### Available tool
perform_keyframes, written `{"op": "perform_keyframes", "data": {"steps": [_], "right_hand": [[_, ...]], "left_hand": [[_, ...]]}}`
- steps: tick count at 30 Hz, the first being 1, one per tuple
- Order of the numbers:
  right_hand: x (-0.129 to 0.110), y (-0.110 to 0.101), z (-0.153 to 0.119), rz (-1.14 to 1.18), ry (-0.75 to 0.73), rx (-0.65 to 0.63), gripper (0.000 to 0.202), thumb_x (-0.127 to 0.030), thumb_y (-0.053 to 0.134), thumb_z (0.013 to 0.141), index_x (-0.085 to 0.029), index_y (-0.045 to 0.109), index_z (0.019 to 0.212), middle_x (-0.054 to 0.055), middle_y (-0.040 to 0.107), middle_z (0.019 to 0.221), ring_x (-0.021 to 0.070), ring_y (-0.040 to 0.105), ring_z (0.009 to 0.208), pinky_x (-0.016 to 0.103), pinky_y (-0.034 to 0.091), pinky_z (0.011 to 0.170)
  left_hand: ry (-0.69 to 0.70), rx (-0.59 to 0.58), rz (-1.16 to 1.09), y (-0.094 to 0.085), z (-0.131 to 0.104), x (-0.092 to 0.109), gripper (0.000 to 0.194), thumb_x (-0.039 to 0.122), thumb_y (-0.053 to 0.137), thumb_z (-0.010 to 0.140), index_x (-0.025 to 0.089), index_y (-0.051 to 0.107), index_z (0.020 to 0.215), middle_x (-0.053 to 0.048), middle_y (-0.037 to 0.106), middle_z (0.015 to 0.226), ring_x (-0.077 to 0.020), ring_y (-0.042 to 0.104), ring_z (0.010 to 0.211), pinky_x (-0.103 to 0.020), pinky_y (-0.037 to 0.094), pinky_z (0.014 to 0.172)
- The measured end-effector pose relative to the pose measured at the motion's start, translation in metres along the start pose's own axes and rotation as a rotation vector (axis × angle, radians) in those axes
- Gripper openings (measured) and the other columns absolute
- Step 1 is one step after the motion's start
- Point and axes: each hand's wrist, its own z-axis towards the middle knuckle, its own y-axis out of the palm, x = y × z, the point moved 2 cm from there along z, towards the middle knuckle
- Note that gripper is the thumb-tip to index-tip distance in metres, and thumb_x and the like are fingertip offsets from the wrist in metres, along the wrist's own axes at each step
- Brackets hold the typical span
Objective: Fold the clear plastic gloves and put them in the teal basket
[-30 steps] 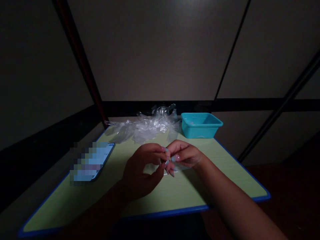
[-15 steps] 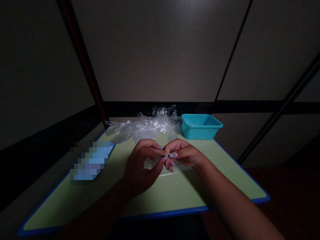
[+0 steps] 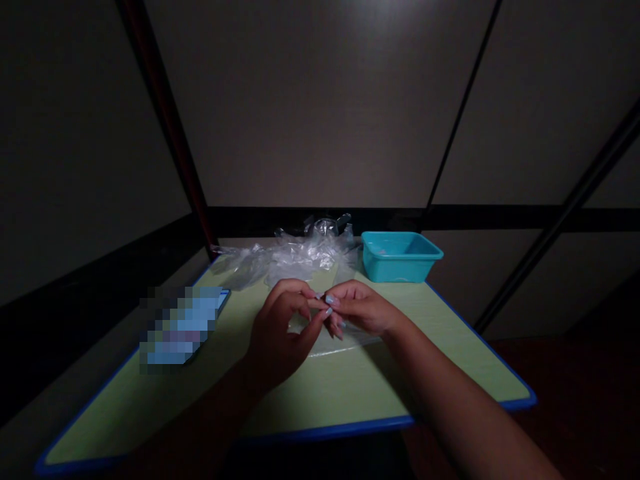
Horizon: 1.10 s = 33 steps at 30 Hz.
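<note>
Over the middle of the table my left hand (image 3: 283, 327) and my right hand (image 3: 363, 308) meet at the fingertips. Thumb and fingers of each are pinched together, and whatever lies between them is too small or hidden to make out. Pale blue nails show on both hands. Under them a clear plastic bag or sheet (image 3: 345, 345) lies flat, partly covered by the hands. Just beyond is a heap of crumpled clear plastic bags (image 3: 305, 257).
A turquoise plastic basket (image 3: 400, 267) stands at the back right of the pale green table (image 3: 340, 393), which has a blue edge. To the left lies a phone (image 3: 185, 330), its screen blurred out. Wall panels (image 3: 320, 107) rise behind the table.
The right thumb has shifted slightly to the left and up, over the pinched fingertips. Both hands stay together in the same place.
</note>
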Motion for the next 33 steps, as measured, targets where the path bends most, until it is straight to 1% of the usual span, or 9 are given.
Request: {"op": "perform_keyframes", "data": {"steps": [8, 10, 13, 15, 20, 24, 27, 30, 33], "right_hand": [[0.000, -0.006, 0.004, 0.087, -0.057, 0.077, 0.035, -0.044, 0.060, 0.079, -0.010, 0.061, 0.067, -0.002, 0.050, 0.050, 0.0109, 0.052, 0.045, 0.024, 0.040, 0.048], [-0.001, -0.011, 0.006, 0.091, -0.100, 0.131, 0.035, -0.044, 0.058, 0.080, -0.011, 0.060, 0.067, -0.004, 0.045, 0.048, 0.0112, 0.051, 0.044, 0.025, 0.040, 0.048], [0.000, -0.023, 0.007, 0.083, -0.133, 0.226, 0.035, -0.045, 0.057, 0.080, -0.013, 0.058, 0.065, -0.004, 0.045, 0.049, 0.0109, 0.050, 0.045, 0.025, 0.040, 0.048], [0.003, -0.032, 0.008, 0.081, -0.116, 0.291, 0.036, -0.046, 0.056, 0.079, -0.014, 0.056, 0.064, -0.003, 0.045, 0.050, 0.0107, 0.049, 0.045, 0.024, 0.040, 0.048], [0.012, -0.050, 0.008, 0.074, -0.058, 0.399, 0.038, -0.050, 0.052, 0.079, -0.015, 0.054, 0.064, -0.004, 0.044, 0.050, 0.0103, 0.047, 0.045, 0.024, 0.039, 0.046], [0.016, -0.060, 0.008, 0.047, -0.040, 0.489, 0.035, -0.048, 0.056, 0.076, -0.016, 0.053, 0.062, -0.004, 0.044, 0.049, 0.0098, 0.046, 0.044, 0.023, 0.039, 0.043], [0.020, -0.064, 0.008, 0.021, -0.009, 0.558, 0.033, -0.048, 0.057, 0.073, -0.016, 0.053, 0.064, -0.004, 0.046, 0.050, 0.0095, 0.045, 0.043, 0.023, 0.038, 0.042], [0.023, -0.067, 0.007, -0.057, 0.019, 0.629, 0.033, -0.048, 0.056, 0.072, -0.016, 0.054, 0.065, -0.004, 0.046, 0.049, 0.0093, 0.044, 0.041, 0.023, 0.038, 0.042], [0.023, -0.072, 0.008, -0.215, 0.011, 0.737, 0.032, -0.046, 0.053, 0.073, -0.016, 0.054, 0.064, -0.004, 0.045, 0.048, 0.0092, 0.044, 0.041, 0.022, 0.037, 0.041]], "left_hand": [[-0.104, 0.013, -0.116, 0.003, 0.003, -0.007, 0.022, 0.006, 0.063, 0.070, 0.020, 0.046, 0.074, 0.000, 0.060, 0.082, -0.0148, 0.055, 0.091, -0.030, 0.046, 0.079], [-0.290, 0.078, -0.365, 0.004, 0.005, -0.018, 0.024, 0.010, 0.067, 0.067, 0.020, 0.048, 0.076, 0.002, 0.057, 0.078, -0.0131, 0.056, 0.081, -0.027, 0.046, 0.073], [-0.714, 0.155, -0.882, 0.006, 0.007, -0.042, 0.020, 0.023, 0.065, 0.070, 0.020, 0.047, 0.079, 0.006, 0.047, 0.065, -0.0071, 0.047, 0.053, -0.021, 0.040, 0.052], [-0.939, 0.134, -1.181, 0.007, 0.008, -0.054, 0.023, 0.033, 0.059, 0.074, 0.019, 0.042, 0.068, 0.006, 0.038, 0.057, -0.0067, 0.039, 0.046, -0.020, 0.033, 0.043], [-1.115, 0.161, -1.454, 0.003, 0.005, -0.073, 0.037, 0.036, 0.043, 0.085, 0.019, 0.031, 0.054, 0.006, 0.027, 0.048, -0.0078, 0.034, 0.041, -0.020, 0.029, 0.040], [-1.193, 0.170, -1.428, 0.003, 0.000, -0.087, 0.050, 0.042, 0.030, 0.092, 0.019, 0.025, 0.048, 0.006, 0.022, 0.041, -0.0068, 0.026, 0.033, -0.019, 0.021, 0.034], [-1.191, 0.125, -1.310, 0.003, -0.001, -0.094, 0.057, 0.056, 0.021, 0.090, 0.018, 0.034, 0.049, 0.006, 0.022, 0.038, -0.0064, 0.022, 0.030, -0.019, 0.018, 0.032], [-1.077, 0.044, -1.077, 0.005, -0.001, -0.095, 0.061, 0.066, 0.019, 0.085, 0.018, 0.052, 0.070, 0.004, 0.040, 0.045, -0.0080, 0.031, 0.032, -0.020, 0.026, 0.033], [-0.868, -0.046, -0.666, 0.011, -0.005, -0.092, 0.049, 0.065, 0.037, 0.080, 0.018, 0.054, 0.083, 0.000, 0.055, 0.065, -0.0114, 0.049, 0.049, -0.024, 0.040, 0.046]]}}
